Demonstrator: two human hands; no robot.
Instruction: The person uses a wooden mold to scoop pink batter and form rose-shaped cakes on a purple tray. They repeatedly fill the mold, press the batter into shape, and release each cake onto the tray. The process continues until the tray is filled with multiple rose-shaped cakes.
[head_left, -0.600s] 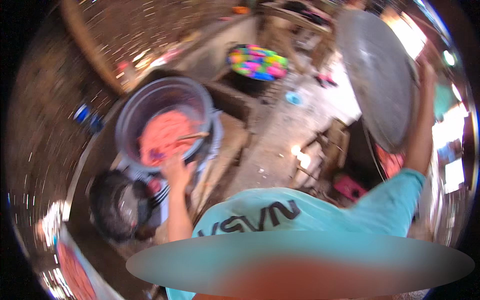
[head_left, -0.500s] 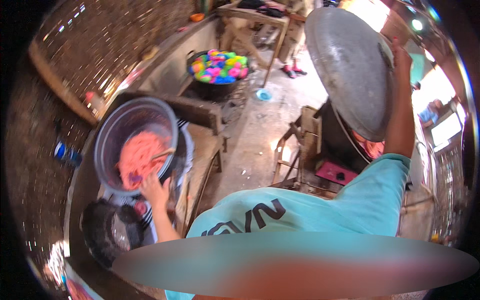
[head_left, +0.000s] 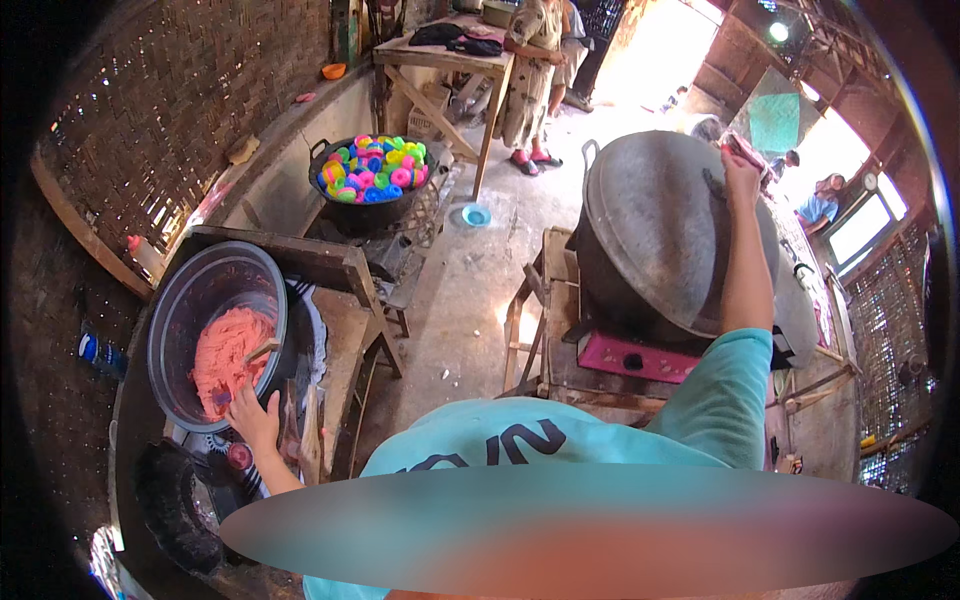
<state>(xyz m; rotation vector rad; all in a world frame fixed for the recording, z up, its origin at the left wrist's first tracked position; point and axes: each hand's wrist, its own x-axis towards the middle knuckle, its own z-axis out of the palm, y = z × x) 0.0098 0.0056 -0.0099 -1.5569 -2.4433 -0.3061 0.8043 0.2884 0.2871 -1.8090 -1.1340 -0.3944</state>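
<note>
My left hand (head_left: 252,415) grips the near rim of a big grey bowl (head_left: 190,300) filled with pink shredded dough (head_left: 228,352); a wooden stick (head_left: 262,349) pokes out of the dough. Raised to the right, my right hand (head_left: 742,168) holds the handle of a large round metal lid (head_left: 655,230), which is tilted over a dark pot (head_left: 612,290) on a pink stove (head_left: 640,357).
A black wok (head_left: 372,172) full of small colourful cups stands farther back beside a woven wall. Behind it, a person stands at a wooden table (head_left: 440,58). A small blue bowl (head_left: 477,215) lies on the concrete floor. A dark pan (head_left: 175,500) sits at lower left.
The view has swung and the metal lid has come down from overhead onto the pot at the right. My left hand stays at the bowl's rim.
</note>
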